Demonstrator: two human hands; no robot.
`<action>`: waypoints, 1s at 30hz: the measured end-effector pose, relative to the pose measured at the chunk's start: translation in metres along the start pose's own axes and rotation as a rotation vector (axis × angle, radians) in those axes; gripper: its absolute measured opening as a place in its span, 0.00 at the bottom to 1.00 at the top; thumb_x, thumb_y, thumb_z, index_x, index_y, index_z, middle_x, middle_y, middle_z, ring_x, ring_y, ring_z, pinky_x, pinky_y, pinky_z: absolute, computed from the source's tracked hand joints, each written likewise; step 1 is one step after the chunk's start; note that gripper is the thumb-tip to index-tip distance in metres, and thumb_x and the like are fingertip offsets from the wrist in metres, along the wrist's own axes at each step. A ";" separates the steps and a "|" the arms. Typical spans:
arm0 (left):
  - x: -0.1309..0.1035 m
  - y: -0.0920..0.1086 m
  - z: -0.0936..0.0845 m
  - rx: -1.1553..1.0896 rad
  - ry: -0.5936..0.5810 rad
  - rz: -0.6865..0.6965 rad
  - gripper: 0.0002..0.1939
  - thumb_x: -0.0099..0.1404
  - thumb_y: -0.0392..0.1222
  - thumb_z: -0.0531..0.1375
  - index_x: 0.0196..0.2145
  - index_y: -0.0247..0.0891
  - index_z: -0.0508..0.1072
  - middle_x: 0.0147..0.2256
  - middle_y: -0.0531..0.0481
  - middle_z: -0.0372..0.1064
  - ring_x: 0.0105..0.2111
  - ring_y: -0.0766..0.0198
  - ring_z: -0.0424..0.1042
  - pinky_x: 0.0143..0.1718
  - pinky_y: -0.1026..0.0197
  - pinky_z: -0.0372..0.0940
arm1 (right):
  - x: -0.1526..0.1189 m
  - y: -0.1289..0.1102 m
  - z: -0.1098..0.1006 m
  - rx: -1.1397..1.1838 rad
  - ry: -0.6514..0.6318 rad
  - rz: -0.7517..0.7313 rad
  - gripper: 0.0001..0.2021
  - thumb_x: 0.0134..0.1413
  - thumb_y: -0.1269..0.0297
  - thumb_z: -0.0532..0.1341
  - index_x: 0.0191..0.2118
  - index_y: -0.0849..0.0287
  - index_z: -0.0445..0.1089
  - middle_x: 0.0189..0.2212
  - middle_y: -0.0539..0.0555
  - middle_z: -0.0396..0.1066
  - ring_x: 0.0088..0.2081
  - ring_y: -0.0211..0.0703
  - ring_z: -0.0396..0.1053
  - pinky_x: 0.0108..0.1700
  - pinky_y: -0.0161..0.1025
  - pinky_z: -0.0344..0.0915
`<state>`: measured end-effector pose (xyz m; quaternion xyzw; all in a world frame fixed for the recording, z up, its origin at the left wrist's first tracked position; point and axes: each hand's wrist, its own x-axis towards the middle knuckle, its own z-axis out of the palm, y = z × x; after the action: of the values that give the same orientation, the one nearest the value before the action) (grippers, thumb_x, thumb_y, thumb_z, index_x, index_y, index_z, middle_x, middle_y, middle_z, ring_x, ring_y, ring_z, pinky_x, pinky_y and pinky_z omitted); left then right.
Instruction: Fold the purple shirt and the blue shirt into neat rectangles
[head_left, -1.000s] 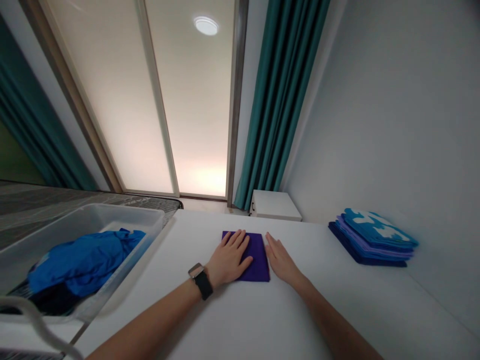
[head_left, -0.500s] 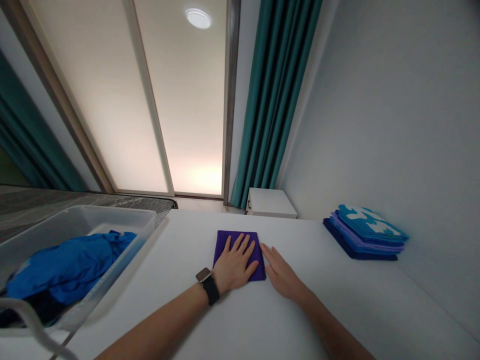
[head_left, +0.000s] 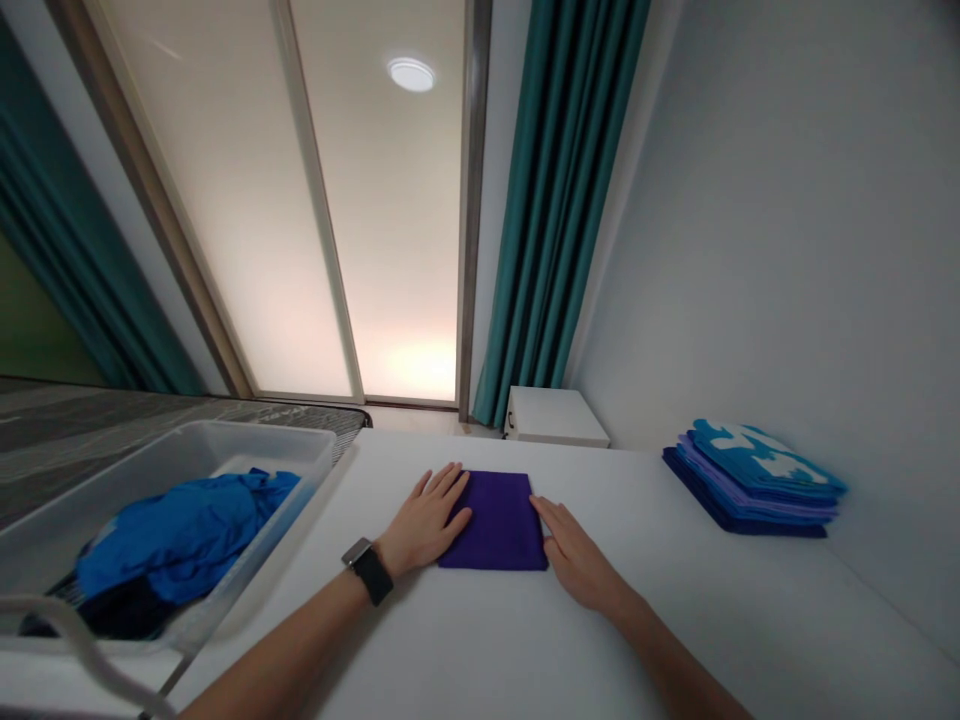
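A purple cloth folded into a flat square [head_left: 499, 522] lies on the white table [head_left: 480, 640] in front of me. My left hand [head_left: 426, 520], with a dark-strapped watch on its wrist, rests flat at the cloth's left edge, fingers spread and their tips over the fabric. At the opposite edge, my right hand [head_left: 579, 555] has its fingers stretched out, the tips touching the cloth's right side. Neither hand grips anything.
A neat stack of folded blue and purple cloths [head_left: 754, 480] sits on the table's right by the wall. To the left, a translucent plastic bin [head_left: 259, 435] holds crumpled blue garments [head_left: 180, 530]. A low white cabinet [head_left: 559, 415] stands beyond the far edge.
My left hand has slid left from the middle of the purple cloth to its left edge, uncovering most of it. My right hand remains at the right edge. The view has shifted slightly.
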<state>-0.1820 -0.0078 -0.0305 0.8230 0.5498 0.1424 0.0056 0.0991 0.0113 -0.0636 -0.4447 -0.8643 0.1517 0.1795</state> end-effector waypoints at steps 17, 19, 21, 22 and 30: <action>0.001 -0.024 0.011 -0.330 0.121 -0.184 0.27 0.72 0.48 0.42 0.61 0.34 0.62 0.61 0.42 0.62 0.61 0.58 0.61 0.63 0.52 0.53 | 0.003 0.002 0.006 0.095 0.155 0.003 0.24 0.65 0.58 0.48 0.63 0.59 0.58 0.62 0.60 0.59 0.63 0.49 0.55 0.66 0.53 0.51; 0.001 -0.034 0.010 -0.415 0.186 -0.255 0.25 0.70 0.46 0.44 0.57 0.33 0.67 0.56 0.41 0.68 0.57 0.56 0.66 0.60 0.52 0.58 | 0.005 0.006 0.009 0.141 0.206 -0.007 0.23 0.65 0.59 0.48 0.62 0.57 0.59 0.60 0.60 0.61 0.62 0.49 0.57 0.65 0.53 0.53; 0.000 -0.040 0.007 -0.479 0.206 -0.290 0.23 0.68 0.44 0.46 0.52 0.34 0.71 0.52 0.42 0.71 0.54 0.55 0.69 0.58 0.52 0.60 | 0.010 0.011 0.011 0.169 0.238 -0.018 0.22 0.64 0.60 0.47 0.61 0.56 0.60 0.58 0.60 0.63 0.60 0.49 0.59 0.64 0.53 0.54; -0.001 -0.042 0.005 -0.507 0.207 -0.299 0.22 0.68 0.44 0.46 0.51 0.35 0.72 0.51 0.43 0.73 0.53 0.55 0.69 0.58 0.52 0.61 | 0.014 0.013 0.011 0.178 0.246 -0.024 0.22 0.64 0.61 0.47 0.61 0.56 0.60 0.58 0.60 0.63 0.60 0.49 0.59 0.63 0.53 0.55; -0.001 -0.036 0.001 -0.601 0.177 -0.273 0.20 0.66 0.41 0.48 0.49 0.35 0.72 0.48 0.43 0.75 0.50 0.56 0.71 0.56 0.53 0.61 | 0.062 0.002 -0.005 -0.050 0.233 -0.032 0.18 0.61 0.71 0.49 0.54 0.60 0.67 0.49 0.60 0.68 0.51 0.48 0.64 0.56 0.46 0.60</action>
<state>-0.2146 0.0051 -0.0376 0.6878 0.5869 0.3667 0.2192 0.0694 0.0644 -0.0487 -0.4499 -0.8481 0.0744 0.2698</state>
